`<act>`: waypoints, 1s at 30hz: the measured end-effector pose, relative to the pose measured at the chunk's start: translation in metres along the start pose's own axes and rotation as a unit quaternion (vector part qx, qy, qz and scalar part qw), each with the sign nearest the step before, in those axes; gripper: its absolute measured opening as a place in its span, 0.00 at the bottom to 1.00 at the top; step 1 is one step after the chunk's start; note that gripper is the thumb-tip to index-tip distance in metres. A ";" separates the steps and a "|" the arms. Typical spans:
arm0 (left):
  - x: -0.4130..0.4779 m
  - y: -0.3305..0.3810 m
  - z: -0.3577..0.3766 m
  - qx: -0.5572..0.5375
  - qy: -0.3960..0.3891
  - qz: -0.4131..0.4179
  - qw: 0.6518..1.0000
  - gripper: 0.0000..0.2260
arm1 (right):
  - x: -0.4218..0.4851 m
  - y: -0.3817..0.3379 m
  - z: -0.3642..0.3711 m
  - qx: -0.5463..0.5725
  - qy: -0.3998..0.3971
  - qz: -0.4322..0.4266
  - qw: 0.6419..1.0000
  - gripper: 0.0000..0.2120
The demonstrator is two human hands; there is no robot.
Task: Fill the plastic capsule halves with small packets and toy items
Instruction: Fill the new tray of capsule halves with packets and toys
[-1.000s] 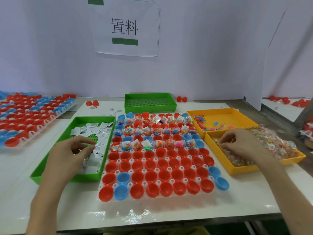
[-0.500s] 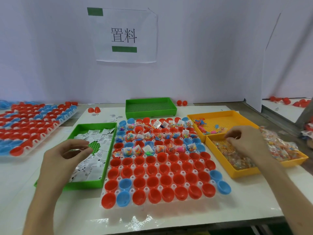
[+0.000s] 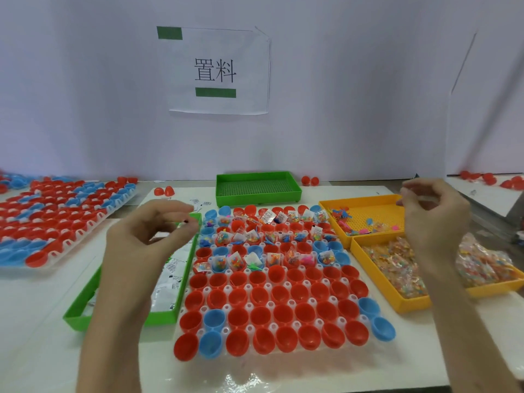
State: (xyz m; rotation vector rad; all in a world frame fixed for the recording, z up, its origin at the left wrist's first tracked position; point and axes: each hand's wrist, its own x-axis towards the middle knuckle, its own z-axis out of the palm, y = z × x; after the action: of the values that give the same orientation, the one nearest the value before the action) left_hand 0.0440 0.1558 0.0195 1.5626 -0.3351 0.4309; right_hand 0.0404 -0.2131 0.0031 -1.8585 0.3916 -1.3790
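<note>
Left hand (image 3: 150, 236), right hand (image 3: 433, 219) raised, fingers curled pinch-like; contents unclear. Risk: loose pinch drops item short of empty capsule halves (image 3: 279, 293) between hands.

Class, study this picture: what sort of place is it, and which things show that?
Probably a small factory packing bench: rows of red and blue capsule halves in a holder, partly filled; a yellow tray heaped with clear toy packets beside them; a printed sign taped to the wall.
</note>
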 end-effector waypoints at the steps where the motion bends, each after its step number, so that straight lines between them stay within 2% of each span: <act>1: -0.002 0.005 0.008 -0.017 -0.005 0.000 1.000 0.09 | -0.001 -0.004 0.002 0.012 0.009 0.010 1.000 0.03; 3: -0.005 0.012 0.019 -0.036 -0.013 0.005 0.999 0.09 | -0.002 -0.006 0.006 -0.011 -0.017 0.027 0.999 0.04; 5: -0.009 0.016 0.025 -0.045 -0.021 0.012 0.999 0.09 | 0.000 0.002 0.007 -0.072 -0.126 0.063 0.987 0.04; 8: -0.014 0.017 0.026 -0.057 -0.039 0.015 0.997 0.09 | 0.000 0.021 0.006 -0.205 -0.310 0.129 0.920 0.06; 10: -0.017 0.015 0.026 -0.053 -0.046 0.023 0.997 0.10 | -0.009 0.034 0.005 -0.257 -0.366 0.136 0.884 0.08; 13: -0.019 0.011 0.031 -0.040 -0.045 0.026 0.998 0.18 | -0.020 0.047 0.002 -0.269 -0.365 0.120 0.883 0.06; 16: -0.021 0.012 0.038 -0.044 -0.052 0.009 0.998 0.19 | -0.018 0.050 0.001 -0.286 -0.359 0.088 0.884 0.09; 19: -0.022 0.012 0.040 -0.047 -0.058 -0.004 0.997 0.17 | -0.016 0.050 0.004 -0.299 -0.354 0.068 0.884 0.11; 26: -0.023 0.012 0.039 -0.048 -0.040 -0.023 0.998 0.06 | -0.013 0.049 0.005 -0.233 -0.281 0.070 0.928 0.10; 30: -0.023 0.014 0.043 -0.062 -0.029 -0.046 0.997 0.07 | -0.016 0.043 -0.002 -0.208 -0.256 0.059 0.942 0.08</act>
State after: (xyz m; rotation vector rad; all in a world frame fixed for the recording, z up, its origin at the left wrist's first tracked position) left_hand 0.0196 0.1114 0.0203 1.4637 -0.3262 0.2884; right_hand 0.0414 -0.2317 -0.0388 -2.4043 0.5394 -0.7185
